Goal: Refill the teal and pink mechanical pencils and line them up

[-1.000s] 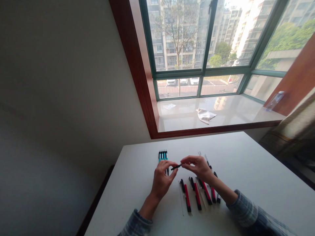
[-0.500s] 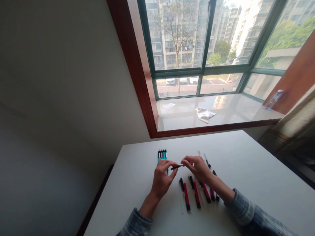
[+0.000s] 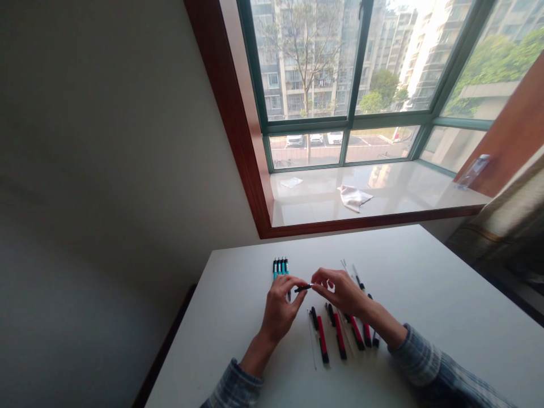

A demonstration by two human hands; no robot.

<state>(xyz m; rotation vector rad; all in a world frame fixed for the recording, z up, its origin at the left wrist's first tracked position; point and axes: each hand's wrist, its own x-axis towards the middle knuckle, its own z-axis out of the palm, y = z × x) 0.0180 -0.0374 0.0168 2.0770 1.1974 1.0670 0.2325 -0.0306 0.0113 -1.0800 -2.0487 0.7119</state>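
My left hand (image 3: 280, 306) pinches a black pen part (image 3: 301, 289) between thumb and fingertips, above the white table. At the part's right end, the thumb and forefinger of my right hand (image 3: 340, 292) close on a small light-coloured tip; its exact kind is too small to make out. Below the hands lie several red pen barrels (image 3: 322, 340) with black ends. Black pen tops (image 3: 314, 318) and thin refills (image 3: 312, 343) lie beside them. Several teal pens (image 3: 280, 267) stand in a row behind my left hand, partly hidden by it.
The white table (image 3: 204, 340) reaches to the wall below the window. Beyond its far edge, a crumpled cloth (image 3: 355, 198) and a small packet (image 3: 292, 182) rest on the sill. A clear bottle (image 3: 472, 171) stands at the sill's right, near a curtain (image 3: 488, 226).
My right hand has shifted slightly left, closer to my left fingertips, and its fingers are curled a little differently. The left hand and the laid-out pen parts have stayed put.
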